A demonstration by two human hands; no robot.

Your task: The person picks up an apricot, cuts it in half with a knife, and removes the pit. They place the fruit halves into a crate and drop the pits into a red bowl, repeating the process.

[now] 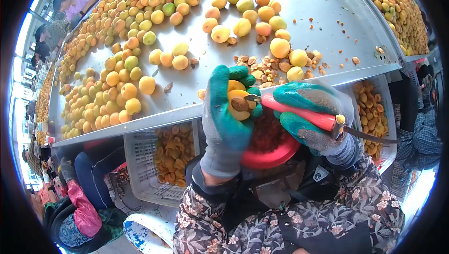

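My left hand (228,113), in a grey glove with green coating, holds an apricot (239,105) cut open, its brown pit showing in the flesh. In my right hand (312,113), gloved alike, is a knife with a red handle (300,112). Its short metal tip (252,97) reaches the opened fruit beside the pit. A dark strip (372,136) sticks out from the rear of the handle. Below both hands sits a red bowl (273,159) with a dark reddish mass inside, partly hidden by my gloves.
A metal table (175,108) bears many whole apricots (112,92) and a heap of pits and scraps (266,69) near its front edge. Crates of halved apricots stand under it, one left (140,169) and one right (391,148). Another person's pink sleeve (84,208) is at lower left.
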